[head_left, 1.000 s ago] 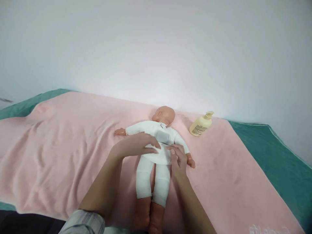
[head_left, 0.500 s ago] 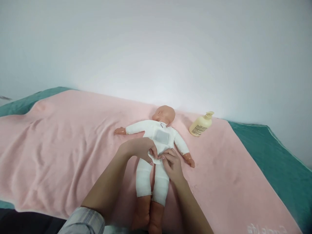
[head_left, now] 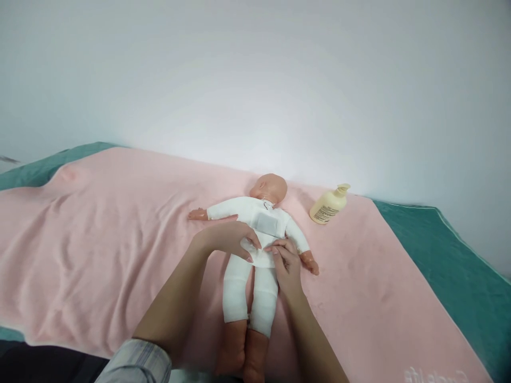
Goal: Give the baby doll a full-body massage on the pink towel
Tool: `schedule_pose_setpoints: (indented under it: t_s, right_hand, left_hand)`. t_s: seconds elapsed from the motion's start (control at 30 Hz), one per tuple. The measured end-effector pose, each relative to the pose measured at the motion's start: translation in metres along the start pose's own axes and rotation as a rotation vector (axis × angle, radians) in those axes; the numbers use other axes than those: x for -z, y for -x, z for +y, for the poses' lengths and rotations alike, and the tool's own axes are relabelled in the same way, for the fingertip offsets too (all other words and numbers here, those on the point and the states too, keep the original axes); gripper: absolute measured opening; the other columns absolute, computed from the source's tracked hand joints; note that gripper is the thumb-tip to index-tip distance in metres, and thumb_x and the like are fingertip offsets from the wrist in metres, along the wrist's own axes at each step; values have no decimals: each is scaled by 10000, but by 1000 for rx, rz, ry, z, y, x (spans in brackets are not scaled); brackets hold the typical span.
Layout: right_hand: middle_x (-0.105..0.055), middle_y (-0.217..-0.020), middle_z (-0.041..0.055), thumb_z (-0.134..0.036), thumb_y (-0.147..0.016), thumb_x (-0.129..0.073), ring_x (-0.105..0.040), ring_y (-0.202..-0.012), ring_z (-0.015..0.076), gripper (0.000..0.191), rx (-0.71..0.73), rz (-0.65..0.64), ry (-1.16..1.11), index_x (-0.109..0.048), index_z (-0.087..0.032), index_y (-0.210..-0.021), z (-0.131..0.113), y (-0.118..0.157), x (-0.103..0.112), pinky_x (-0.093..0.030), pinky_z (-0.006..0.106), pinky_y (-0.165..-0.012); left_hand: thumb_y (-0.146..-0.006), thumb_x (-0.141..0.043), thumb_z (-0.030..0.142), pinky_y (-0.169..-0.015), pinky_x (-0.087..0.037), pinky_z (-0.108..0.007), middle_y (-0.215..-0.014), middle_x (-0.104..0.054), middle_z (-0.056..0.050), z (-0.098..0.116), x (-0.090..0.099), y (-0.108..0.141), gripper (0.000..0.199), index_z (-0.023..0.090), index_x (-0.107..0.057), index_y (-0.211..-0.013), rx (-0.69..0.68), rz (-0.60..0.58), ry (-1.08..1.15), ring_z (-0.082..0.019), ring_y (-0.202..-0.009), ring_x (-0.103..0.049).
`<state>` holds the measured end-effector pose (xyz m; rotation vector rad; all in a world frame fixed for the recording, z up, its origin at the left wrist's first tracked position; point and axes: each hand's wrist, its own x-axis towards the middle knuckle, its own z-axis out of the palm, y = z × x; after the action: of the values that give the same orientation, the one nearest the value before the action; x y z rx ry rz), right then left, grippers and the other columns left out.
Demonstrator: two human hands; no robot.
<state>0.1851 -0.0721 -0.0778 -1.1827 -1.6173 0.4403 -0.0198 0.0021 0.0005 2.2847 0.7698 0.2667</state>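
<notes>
Doll (head_left: 235, 287) with a white cloth body lies stretched out on a pink blanket (head_left: 379, 276), at the middle of my head view, its bald head (head_left: 273, 187) toward the wall (head_left: 255, 80) and its legs toward me. Its arms spread out to either side, and its brown lower legs run down to the bottom edge of my view. I can make out a grey patch (head_left: 266, 224) on its trunk and a dark string (head_left: 266, 205) near the neck.

I have both hands over the doll's waist, at the white cloth (head_left: 265, 259) there. My left hand (head_left: 228, 235) comes in from the left, thumb and fingers a little apart, with white cloth showing between them. My right hand (head_left: 289, 266) is curled narrow, its fingertips close to those of the left; I cannot tell whether it pinches any cloth. A checked sleeve (head_left: 138, 363) covers my left arm below the bare forearm.

To the right of the doll's head, apart from it, I see a yellow pump bottle (head_left: 329, 206) with dark print. Green fabric (head_left: 443, 260) shows beyond the blanket's edges.
</notes>
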Motion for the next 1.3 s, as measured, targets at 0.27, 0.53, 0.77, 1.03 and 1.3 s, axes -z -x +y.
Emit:
schedule_pose_setpoints:
  t_s: [0.27, 0.53, 0.77, 1.03, 1.3]
  right_hand:
    - [-621, -865, 34, -253, -919, -488, -571, -876, 206, 277, -48, -40, -12, -743, -262, -811, 0, -2, -1, -424, 389, -853]
    - [-620, -1021, 58, -327, -960, -439, -558, -1028, 227, 290, -64, 28, -2, -717, -247, -958, 3, 0, 0, -414, 413, -937]
    - [-639, -976, 49, -320, -960, -451, -569, -990, 216, 284, -76, -25, 21, -723, -248, -924, 1, -3, 0, -420, 394, -913]
    - [-575, -1161, 78, -332, -959, -437, -511, -1142, 239, 273, -52, 20, 57, -668, -253, -1079, 6, 2, -1, -375, 450, -1023]
    - [-613, -1100, 69, -337, -959, -444, -519, -1106, 245, 274, -75, -9, 108, -694, -254, -1035, 4, -3, -2, -381, 445, -992]
  left_hand:
    - [-661, -743, 460, -715, -524, -359, -890, -720, -61, -3, -6, -5, 281, 251, -743, -850, 35, 27, 67, -270, -815, -665]
    - [-773, -644, 394, -949, -453, -406, -985, -714, -12, -7, -1, -3, 226, 294, -716, -962, 67, 83, 56, -254, -965, -644]
    - [-722, -706, 414, -881, -487, -369, -897, -727, -36, -12, -6, -9, 260, 256, -729, -928, 105, 54, 36, -264, -886, -641]
    - [-875, -531, 411, -797, -492, -327, -1022, -711, -36, -7, 0, -4, 286, 228, -714, -996, 16, 159, 18, -242, -915, -637]
    - [-848, -578, 416, -719, -494, -304, -924, -730, -37, -13, -6, -9, 242, 231, -722, -908, 27, 209, 38, -217, -796, -643]
